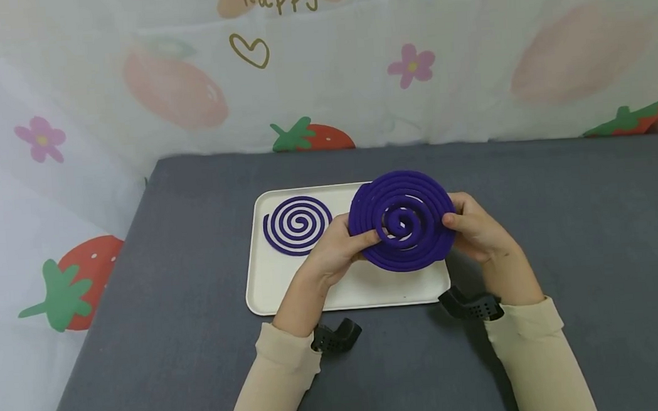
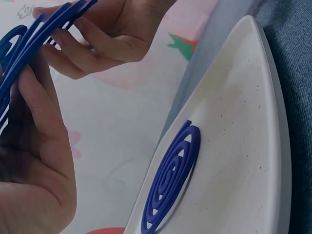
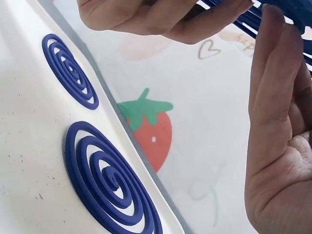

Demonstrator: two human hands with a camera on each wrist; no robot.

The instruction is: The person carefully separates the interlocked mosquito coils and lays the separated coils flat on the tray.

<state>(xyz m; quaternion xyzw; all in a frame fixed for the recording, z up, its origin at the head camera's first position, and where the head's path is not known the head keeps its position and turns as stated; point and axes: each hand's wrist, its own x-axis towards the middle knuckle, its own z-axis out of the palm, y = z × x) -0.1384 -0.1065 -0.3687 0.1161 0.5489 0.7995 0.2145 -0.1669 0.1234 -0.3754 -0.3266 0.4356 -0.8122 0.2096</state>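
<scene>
In the head view I hold a thick stack of purple-blue mosquito coils [image 1: 421, 225] above the tray. My left hand [image 1: 331, 246] pinches its left edge, thumb on the front face and fingers behind. The right hand [image 1: 480, 227] grips the right edge, its thumb at the rim. The coils overlap unevenly, their outer edges not lined up. A single mosquito coil [image 1: 300, 221] lies flat on the left part of the white tray [image 1: 391, 293]. In the right wrist view two coils lie on the tray, a nearer coil [image 3: 113, 178] and a farther coil [image 3: 73, 71].
A dark grey cloth [image 1: 196, 251] covers the table under the tray. Behind it hangs a white curtain [image 1: 454, 28] printed with fruit and flowers. Small dark crumbs [image 2: 260, 167] dot the tray. Black straps with camera mounts [image 1: 337, 337] sit at both wrists.
</scene>
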